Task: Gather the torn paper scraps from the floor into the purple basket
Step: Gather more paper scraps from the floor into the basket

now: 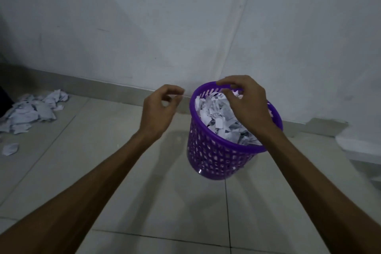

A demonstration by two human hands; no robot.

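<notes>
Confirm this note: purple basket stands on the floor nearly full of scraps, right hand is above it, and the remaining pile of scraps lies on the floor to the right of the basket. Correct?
Not quite. The head view shows the remaining pile of scraps on the floor to the left of the purple basket, by the wall. The rest holds: the basket is nearly full, and the right hand is above it.

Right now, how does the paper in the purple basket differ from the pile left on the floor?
The scraps in the basket are small and packed nearly to the rim of the purple basket. The floor pile holds larger crumpled pieces, spread loosely by the wall. Both are white torn paper.
</notes>
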